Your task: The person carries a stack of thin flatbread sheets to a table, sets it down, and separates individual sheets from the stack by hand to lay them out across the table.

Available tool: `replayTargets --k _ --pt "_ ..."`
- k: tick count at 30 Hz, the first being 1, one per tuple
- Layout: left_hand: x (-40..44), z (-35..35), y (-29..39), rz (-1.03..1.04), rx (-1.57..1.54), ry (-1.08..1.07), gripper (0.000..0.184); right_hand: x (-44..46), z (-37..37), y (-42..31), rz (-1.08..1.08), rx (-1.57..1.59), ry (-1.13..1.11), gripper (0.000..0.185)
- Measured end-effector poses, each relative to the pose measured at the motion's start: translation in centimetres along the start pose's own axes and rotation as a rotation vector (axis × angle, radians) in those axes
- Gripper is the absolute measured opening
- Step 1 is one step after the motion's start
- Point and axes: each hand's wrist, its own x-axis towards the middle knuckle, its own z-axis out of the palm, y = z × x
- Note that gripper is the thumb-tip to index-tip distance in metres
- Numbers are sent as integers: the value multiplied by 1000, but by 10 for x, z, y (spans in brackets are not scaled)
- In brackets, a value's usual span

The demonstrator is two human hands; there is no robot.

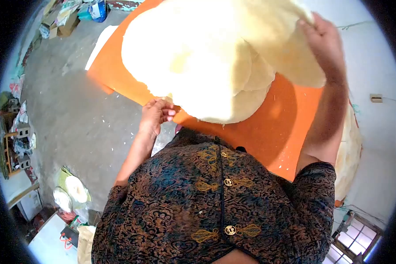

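Observation:
Large, thin, pale yellow round sheets that look like flatbreads lie overlapping on an orange surface in front of me. Strong light washes out much of their middle. At the upper right, my right hand is closed on the edge of the top flatbread and holds it raised, so that part of it hangs in a fold. My left hand is at the lower left rim of the stack, fingers curled and pressed together. What lies between those fingers, flatbread edge or orange cover, is unclear.
Grey floor with white crumbs stretches to the left. Boxes and bags sit at the far upper left. A cluttered shelf stands along the left side, and a white table at the lower left. More pale sheets show behind my right arm.

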Motion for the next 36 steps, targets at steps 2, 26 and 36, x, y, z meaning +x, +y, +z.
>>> replayTargets --k 2,26,36 --pt "6 0 5 17 -33 38 14 4 -5 -14 -159 -482 67 22" --pt "51 -25 45 151 178 72 13 -88 265 -17 -304 -207 -381 10" --pt "65 -29 56 78 211 -8 11 -85 265 -10 -168 -161 -408 11"
